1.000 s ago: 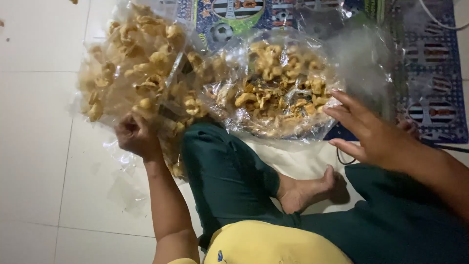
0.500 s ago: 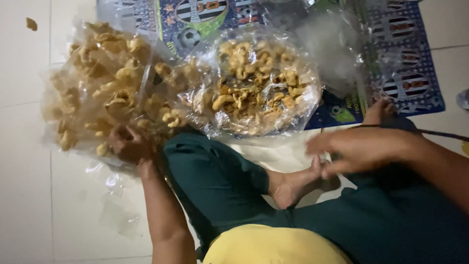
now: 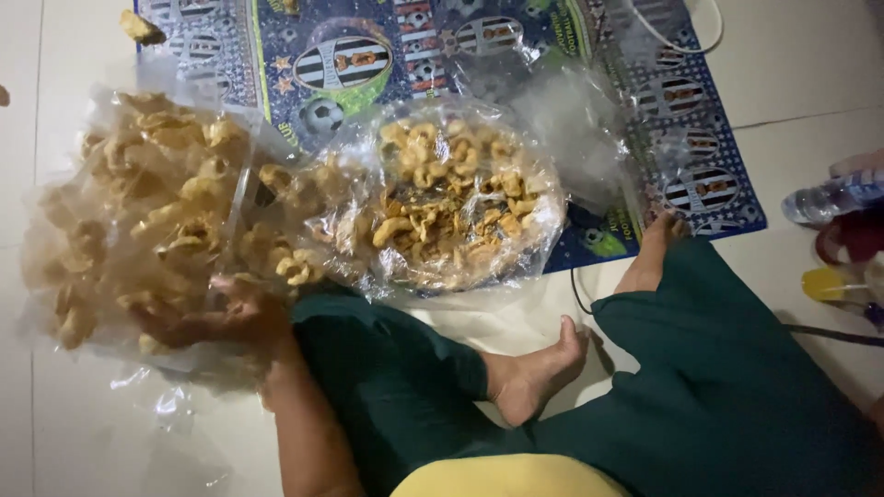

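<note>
Crackers everywhere in my feed. Left hand (image 3: pixel 216 317) was clenched on the lower edge of a big clear plastic bag (image 3: pixel 138 221), which was packed full of pale golden crackers (image 3: pixel 175 184) and lay on the white tile floor (image 3: pixel 110 433) at the left, just beside the left knee. Right hand was out of view, so I couldn't tell its grip. A second clear bag (image 3: pixel 451 198) sat right of the first, touching it, on the front edge of a blue patterned mat (image 3: pixel 681 129); its mouth was open and it held curled crackers mixed with darker crumbs. Loose cracker piece (image 3: pixel 140 28) lay at the mat's far left corner. Plastic bottle (image 3: pixel 833 195) lay on the floor near the mat's right edge.
</note>
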